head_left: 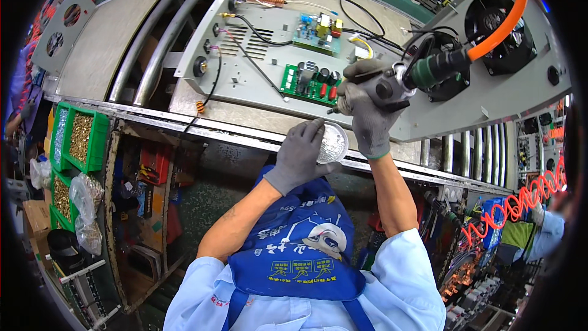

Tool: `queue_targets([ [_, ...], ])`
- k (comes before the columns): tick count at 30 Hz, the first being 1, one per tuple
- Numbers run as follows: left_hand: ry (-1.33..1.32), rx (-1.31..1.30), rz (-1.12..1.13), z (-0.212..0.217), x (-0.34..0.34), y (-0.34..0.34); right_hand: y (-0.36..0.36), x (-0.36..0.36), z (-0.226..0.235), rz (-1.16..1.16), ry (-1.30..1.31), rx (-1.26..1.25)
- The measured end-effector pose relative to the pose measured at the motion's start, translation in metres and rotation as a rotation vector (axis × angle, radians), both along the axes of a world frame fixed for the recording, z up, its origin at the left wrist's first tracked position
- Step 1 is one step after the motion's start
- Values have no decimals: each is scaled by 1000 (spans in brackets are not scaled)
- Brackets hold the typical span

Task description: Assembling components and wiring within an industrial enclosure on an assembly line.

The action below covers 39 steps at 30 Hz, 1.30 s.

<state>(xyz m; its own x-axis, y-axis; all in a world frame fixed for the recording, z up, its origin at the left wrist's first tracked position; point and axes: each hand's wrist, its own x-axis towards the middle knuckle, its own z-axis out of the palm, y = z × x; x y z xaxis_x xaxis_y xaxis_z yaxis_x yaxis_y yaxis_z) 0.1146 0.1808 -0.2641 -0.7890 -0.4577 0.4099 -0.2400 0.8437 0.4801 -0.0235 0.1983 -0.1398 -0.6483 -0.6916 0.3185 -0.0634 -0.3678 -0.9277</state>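
Observation:
My right hand (pixel 365 110), in a grey glove, grips a pneumatic screwdriver (pixel 422 72) fed by an orange air hose (pixel 502 27). Its tip sits at the near right corner of a green circuit board (pixel 309 84). That board is mounted on a grey metal chassis panel (pixel 263 55), which also carries a second green board (pixel 317 32) and black wires. My left hand (pixel 300 153), also gloved, rests at the conveyor's near edge with its fingers on a small round clear dish (pixel 332 143) of tiny silver screws.
A grey panel with two black fans (pixel 496 21) lies to the right on the roller conveyor (pixel 147 49). Green bins (pixel 79 138) of brass-coloured screws stand at the left. A coiled orange hose (pixel 520 202) hangs at the lower right. A shelf with tools sits below the conveyor.

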Motion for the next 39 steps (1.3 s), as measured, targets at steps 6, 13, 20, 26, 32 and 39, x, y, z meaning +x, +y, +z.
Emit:
queue_targets([
  [6, 55, -14, -1, 0, -2, 0, 25, -9, -36, -26, 29, 37],
  [13, 74, -28, -5, -3, -4, -1, 23, -8, -59, -11, -32, -17],
  [20, 36, 22, -6, -3, -3, -1, 21, -9, -66, -21, -24, 25],
  [26, 36, 36, 5, 0, 0, 0, 9, -3, -56, -47, 78, 72],
  [32, 26, 50, 4, -1, 3, 0, -12, 5, 1, 18, -27, -104],
  [39, 53, 51, 17, -3, 4, 1, -91, -5, 34, 20, 103, -246],
])
